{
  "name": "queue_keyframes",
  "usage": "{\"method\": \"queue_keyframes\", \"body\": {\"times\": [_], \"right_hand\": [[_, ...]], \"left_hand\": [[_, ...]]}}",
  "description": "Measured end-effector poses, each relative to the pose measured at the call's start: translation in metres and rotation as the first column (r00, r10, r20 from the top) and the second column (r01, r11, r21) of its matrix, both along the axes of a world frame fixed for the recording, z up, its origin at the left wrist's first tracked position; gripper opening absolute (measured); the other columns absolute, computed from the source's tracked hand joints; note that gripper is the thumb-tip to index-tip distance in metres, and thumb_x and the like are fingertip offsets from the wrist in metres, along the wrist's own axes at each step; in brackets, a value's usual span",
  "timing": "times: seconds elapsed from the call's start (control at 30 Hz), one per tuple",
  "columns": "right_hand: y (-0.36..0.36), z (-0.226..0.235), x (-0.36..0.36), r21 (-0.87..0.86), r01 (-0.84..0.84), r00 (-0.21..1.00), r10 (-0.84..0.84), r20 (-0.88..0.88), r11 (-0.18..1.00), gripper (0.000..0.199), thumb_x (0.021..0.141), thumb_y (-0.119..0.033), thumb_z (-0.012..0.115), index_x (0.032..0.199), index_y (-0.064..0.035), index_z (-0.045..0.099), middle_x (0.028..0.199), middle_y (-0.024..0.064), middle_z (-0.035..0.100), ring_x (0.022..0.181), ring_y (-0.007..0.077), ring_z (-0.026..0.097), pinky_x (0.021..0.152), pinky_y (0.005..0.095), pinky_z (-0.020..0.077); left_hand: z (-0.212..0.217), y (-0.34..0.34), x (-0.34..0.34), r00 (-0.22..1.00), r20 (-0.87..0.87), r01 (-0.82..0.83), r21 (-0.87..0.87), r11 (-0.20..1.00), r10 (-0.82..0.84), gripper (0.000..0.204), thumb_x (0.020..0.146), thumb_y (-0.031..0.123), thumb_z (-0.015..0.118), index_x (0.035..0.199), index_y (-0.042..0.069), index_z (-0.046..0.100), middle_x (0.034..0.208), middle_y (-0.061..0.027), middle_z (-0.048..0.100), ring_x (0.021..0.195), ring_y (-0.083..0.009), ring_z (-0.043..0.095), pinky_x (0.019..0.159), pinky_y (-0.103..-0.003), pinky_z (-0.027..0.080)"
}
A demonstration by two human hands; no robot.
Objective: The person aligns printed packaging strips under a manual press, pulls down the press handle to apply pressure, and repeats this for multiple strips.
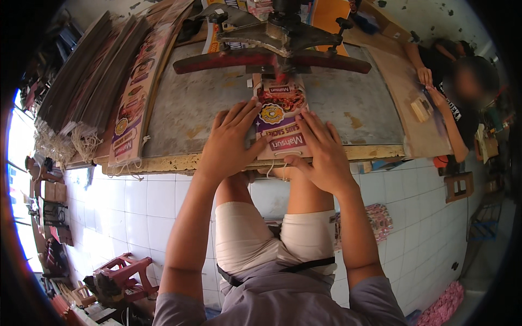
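A narrow, colourful printed strip (278, 129) lies lengthwise in front of me on a grey metal-topped table (201, 103). Its near end reaches the table's front edge, where a thin cord (273, 165) hangs from it. My left hand (231, 142) rests flat along the strip's left side, fingers stretched forward and thumb out toward the print. On the right side my right hand (323, 149) lies with fingers spread, fingertips on the strip's edge. Neither hand grips anything. The strip's far end runs under a heavy press (277, 51) with a red bar, which hides it.
At the left, stacks of similar strips (81, 76) with cords lie beside one face-up strip (133, 103). A co-worker (457, 81) sits at the right near a small wooden block (421, 110). A red plastic stool (128, 274) stands on the tiled floor.
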State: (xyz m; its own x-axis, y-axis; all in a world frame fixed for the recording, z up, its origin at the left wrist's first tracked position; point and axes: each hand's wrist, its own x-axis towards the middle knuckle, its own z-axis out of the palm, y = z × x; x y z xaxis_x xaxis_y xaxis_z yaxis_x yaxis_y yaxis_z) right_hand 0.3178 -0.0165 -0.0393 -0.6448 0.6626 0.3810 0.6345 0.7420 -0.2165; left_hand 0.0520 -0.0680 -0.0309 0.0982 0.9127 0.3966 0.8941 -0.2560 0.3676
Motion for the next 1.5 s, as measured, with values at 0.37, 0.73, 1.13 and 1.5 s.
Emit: {"method": "queue_keyframes", "body": {"times": [0.37, 0.73, 1.13, 1.5], "right_hand": [[0.0012, -0.0015, -0.0007, -0.01, 0.001, 1.0, 0.0, 0.024, 1.0, 0.1, 0.098, -0.071, 0.067, 0.164, 0.0025, 0.048, 0.174, 0.0198, 0.044, 0.163, 0.0344, 0.039, 0.133, 0.0583, 0.0291], [0.0026, -0.0018, 0.001, -0.006, -0.028, 0.999, 0.028, 0.026, 1.0, 0.1, 0.097, -0.07, 0.068, 0.162, 0.0044, 0.049, 0.176, 0.0198, 0.041, 0.165, 0.0339, 0.037, 0.132, 0.0612, 0.0283], [0.0039, 0.0012, 0.0021, 0.008, -0.037, 0.998, 0.037, 0.047, 0.999, 0.098, 0.098, -0.067, 0.071, 0.164, 0.003, 0.048, 0.176, 0.0194, 0.04, 0.165, 0.0338, 0.036, 0.132, 0.0598, 0.0294], [0.0086, -0.0003, 0.0047, -0.001, -0.056, 0.997, 0.056, 0.043, 0.998, 0.102, 0.095, -0.07, 0.07, 0.164, 0.0023, 0.048, 0.176, 0.0181, 0.041, 0.165, 0.0332, 0.037, 0.131, 0.0591, 0.0298]], "left_hand": [[-0.0042, 0.0002, -0.0008, 1.0, -0.026, -0.016, 0.009, 1.0, 0.017, 0.074, 0.098, 0.039, 0.075, 0.159, 0.001, 0.057, 0.167, -0.0157, 0.056, 0.16, -0.0307, 0.044, 0.131, -0.051, 0.032], [-0.0002, -0.0014, -0.0007, 1.0, -0.002, -0.024, -0.02, 1.0, 0.024, 0.076, 0.097, 0.039, 0.077, 0.161, 0.003, 0.056, 0.169, -0.014, 0.054, 0.161, -0.0298, 0.043, 0.132, -0.051, 0.03], [-0.0019, 0.0002, -0.0013, 1.0, -0.012, -0.002, -0.015, 1.0, 0.002, 0.076, 0.096, 0.035, 0.077, 0.16, 0.002, 0.056, 0.169, -0.0152, 0.053, 0.16, -0.0323, 0.044, 0.131, -0.052, 0.032], [-0.0002, -0.0017, -0.0002, 1.0, 0.012, 0.005, -0.001, 1.0, -0.005, 0.074, 0.096, 0.037, 0.078, 0.157, 0.0, 0.059, 0.167, -0.018, 0.055, 0.16, -0.0337, 0.045, 0.13, -0.053, 0.032]]}}
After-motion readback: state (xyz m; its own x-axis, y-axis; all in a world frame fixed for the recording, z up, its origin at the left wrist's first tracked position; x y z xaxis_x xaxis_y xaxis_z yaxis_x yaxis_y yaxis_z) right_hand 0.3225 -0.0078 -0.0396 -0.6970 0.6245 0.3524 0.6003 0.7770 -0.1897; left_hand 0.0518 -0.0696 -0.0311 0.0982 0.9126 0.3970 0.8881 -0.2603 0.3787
